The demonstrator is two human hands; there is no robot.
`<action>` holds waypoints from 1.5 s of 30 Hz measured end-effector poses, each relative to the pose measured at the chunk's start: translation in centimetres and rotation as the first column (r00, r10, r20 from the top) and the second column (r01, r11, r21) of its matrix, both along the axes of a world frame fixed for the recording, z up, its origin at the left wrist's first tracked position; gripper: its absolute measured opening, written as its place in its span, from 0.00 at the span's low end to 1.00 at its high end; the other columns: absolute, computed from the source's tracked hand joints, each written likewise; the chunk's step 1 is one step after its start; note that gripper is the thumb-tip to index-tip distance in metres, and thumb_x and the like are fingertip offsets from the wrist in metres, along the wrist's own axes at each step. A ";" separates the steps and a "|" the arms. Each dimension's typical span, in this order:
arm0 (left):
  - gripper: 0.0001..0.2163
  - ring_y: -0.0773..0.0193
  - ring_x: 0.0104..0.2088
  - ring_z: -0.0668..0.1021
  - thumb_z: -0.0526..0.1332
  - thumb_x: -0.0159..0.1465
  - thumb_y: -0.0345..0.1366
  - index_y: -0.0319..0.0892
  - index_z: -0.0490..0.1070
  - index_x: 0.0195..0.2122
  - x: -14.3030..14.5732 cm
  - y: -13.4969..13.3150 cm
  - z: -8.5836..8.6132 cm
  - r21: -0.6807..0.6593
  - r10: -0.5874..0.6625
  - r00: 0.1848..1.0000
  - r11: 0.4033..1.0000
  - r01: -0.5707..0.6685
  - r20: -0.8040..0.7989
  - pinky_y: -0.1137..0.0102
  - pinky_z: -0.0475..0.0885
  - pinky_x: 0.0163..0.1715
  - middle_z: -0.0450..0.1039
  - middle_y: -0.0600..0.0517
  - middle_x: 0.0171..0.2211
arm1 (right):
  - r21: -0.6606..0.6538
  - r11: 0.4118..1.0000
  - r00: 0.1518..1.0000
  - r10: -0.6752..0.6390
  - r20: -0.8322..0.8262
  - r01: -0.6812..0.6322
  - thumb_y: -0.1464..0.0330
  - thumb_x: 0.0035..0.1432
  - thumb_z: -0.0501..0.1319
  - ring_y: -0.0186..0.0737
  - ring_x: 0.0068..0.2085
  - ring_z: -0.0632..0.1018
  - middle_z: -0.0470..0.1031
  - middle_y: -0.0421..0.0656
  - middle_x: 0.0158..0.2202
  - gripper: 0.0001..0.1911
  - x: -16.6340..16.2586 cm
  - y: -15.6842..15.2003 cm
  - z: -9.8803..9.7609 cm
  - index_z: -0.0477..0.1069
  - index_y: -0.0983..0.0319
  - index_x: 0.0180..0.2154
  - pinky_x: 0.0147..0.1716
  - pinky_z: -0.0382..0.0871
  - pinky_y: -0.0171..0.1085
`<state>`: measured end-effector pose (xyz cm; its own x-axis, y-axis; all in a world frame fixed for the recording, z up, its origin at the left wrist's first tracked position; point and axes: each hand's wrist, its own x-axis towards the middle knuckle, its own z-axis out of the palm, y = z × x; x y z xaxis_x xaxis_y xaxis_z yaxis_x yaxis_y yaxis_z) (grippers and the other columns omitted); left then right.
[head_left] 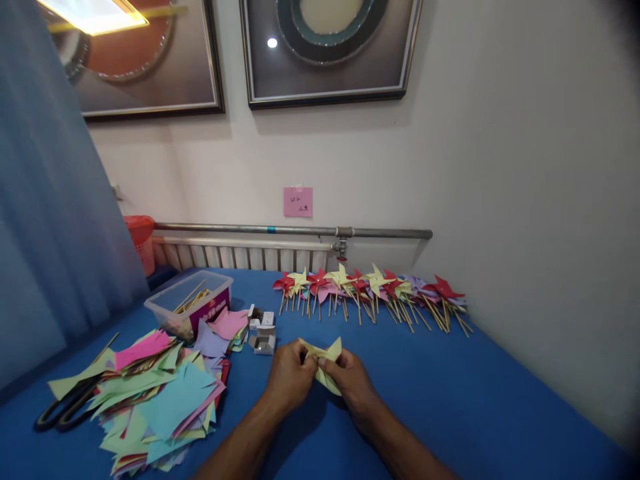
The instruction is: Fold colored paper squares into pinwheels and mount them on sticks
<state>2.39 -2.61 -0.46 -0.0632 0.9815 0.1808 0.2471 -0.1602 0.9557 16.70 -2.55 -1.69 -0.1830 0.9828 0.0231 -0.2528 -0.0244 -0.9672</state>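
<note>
Btwn closed fingertips [311, 363] — yel. pinwheel [333, 351]

Blue tabletop [450, 407]: clear tub [167, 311], paper pile [175, 400], scissors [83, 387] left; small boxes [265, 342] mid; pinwheel row [358, 287] far side.

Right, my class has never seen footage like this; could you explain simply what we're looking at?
There is no machine here: a person works bare-handed, and the single picture comes from a camera worn on their head, looking forward and down. The left hand and right hand together hold folded pale yellow paper. On the blue surface, a row of paper pinwheels lies beyond. At left are loose coloured paper, a clear tub holding sticks, and black handles, probably scissors.
</note>
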 end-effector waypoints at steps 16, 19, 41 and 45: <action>0.10 0.71 0.20 0.64 0.67 0.48 0.38 0.41 0.66 0.20 0.1 1.0 -1.4 -0.156 -0.067 0.966 0.982 0.109 0.251 0.73 0.56 0.21 0.65 0.56 0.18 | -0.019 0.998 0.998 -0.051 0.036 0.052 0.57 0.43 0.75 0.37 0.26 0.74 0.77 0.38 0.25 0.20 0.1 0.4 -0.5 0.75 0.62 0.33 0.29 0.66 0.35; 0.10 0.70 0.19 0.65 0.67 0.47 0.38 0.41 0.66 0.21 0.2 0.9 -1.3 -0.193 -0.070 0.957 0.973 0.128 0.282 0.72 0.57 0.21 0.66 0.56 0.18 | -0.014 0.999 0.998 -0.045 0.044 0.045 0.58 0.44 0.74 0.37 0.26 0.74 0.79 0.40 0.28 0.19 0.2 0.4 -0.6 0.76 0.63 0.35 0.28 0.66 0.35; 0.11 0.69 0.19 0.66 0.69 0.48 0.37 0.42 0.66 0.21 0.3 0.6 -0.9 -0.217 -0.063 0.955 0.967 0.129 0.290 0.72 0.59 0.22 0.67 0.56 0.18 | -0.030 0.996 0.996 -0.077 0.036 0.078 0.58 0.42 0.75 0.39 0.28 0.76 0.82 0.44 0.32 0.22 0.0 1.0 -1.5 0.79 0.64 0.37 0.29 0.66 0.36; 0.10 0.67 0.20 0.68 0.69 0.50 0.37 0.42 0.69 0.21 -0.2 0.3 -0.2 -0.172 -0.068 0.964 0.978 0.115 0.259 0.70 0.61 0.23 0.68 0.55 0.18 | -0.014 0.999 0.998 -0.048 0.032 0.048 0.58 0.42 0.75 0.39 0.28 0.76 0.81 0.42 0.30 0.21 0.2 1.0 -1.6 0.78 0.64 0.35 0.29 0.66 0.35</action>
